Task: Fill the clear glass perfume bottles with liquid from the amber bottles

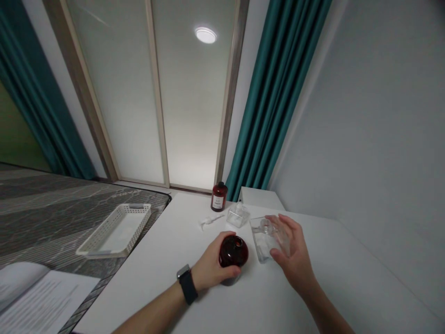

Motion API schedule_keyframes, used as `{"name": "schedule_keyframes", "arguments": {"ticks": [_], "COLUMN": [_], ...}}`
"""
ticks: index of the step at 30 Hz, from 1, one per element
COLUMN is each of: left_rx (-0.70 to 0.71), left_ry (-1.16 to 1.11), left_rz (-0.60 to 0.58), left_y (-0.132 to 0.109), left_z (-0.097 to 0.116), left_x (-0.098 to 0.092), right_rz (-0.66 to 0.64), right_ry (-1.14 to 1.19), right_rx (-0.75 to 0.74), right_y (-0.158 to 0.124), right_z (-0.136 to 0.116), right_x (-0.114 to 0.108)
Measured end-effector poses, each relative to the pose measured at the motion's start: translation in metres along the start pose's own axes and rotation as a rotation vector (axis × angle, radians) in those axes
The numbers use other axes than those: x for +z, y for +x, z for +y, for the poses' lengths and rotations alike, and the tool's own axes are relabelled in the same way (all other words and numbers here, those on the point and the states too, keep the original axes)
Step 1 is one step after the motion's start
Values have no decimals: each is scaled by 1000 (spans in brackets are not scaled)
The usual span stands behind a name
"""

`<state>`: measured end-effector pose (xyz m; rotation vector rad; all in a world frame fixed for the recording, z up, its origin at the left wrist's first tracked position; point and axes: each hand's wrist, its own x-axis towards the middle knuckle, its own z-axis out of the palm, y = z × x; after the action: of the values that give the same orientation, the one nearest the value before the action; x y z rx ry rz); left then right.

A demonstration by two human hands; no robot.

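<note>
My left hand [216, 262] is wrapped round a dark red-brown bottle [233, 251] with an uncapped neck, low over the white table [174, 297]. On the right, my right hand [295, 254] has its thumb and fingers around the side of a clear square glass bottle [263, 239]; its far fingers are partly hidden behind the glass. Just beyond, a smaller clear glass bottle [238, 215] stands on the table. Beside it lies a white pump head [211, 221]. Farther back is a capped brown bottle [219, 198] with a white label.
A white plastic basket [116, 230] sits on the dark patterned surface to the left, with an open book [48, 301] nearer me. Behind the bottles stands a white box-like unit [262, 198]. Teal curtains [271, 102] and a wall border the far side.
</note>
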<state>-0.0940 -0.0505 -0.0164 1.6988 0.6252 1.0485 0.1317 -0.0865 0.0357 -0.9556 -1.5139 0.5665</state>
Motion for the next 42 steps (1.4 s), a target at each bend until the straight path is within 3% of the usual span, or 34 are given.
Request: {"name": "schedule_keyframes", "arguments": {"ticks": [4,7,10,13,17,23,30,34,37,42], "left_rx": [29,40,92,143,210,209,186,165,153,80], "left_ry": [35,114,294,298,397,603,782,737,629,340], "left_rz": [-48,25,240,314,214,95,84,82,71,-150], "left_y": [-1,1,10,25,47,57,67,79,83,74], "left_z": [0,8,39,79,107,113,116,111,106,107], "left_x": [-8,-12,-8,3,19,20,17,12,4,-9], "right_rz": [13,81,127,181,225,256,199,120,117,128], "right_ry": [-6,-22,-73,-142,-250,-342,-383,-373,-220,88], "right_rx": [5,-7,-23,-89,-193,-289,-282,-278,-174,-43], "right_y": [-12,-21,-28,-30,-27,-22,-20,-26,-27,-10], "right_z": [2,5,7,4,-4,-11,-13,-8,-5,-6], "right_x": [8,16,23,28,32,31,30,33,33,31]}}
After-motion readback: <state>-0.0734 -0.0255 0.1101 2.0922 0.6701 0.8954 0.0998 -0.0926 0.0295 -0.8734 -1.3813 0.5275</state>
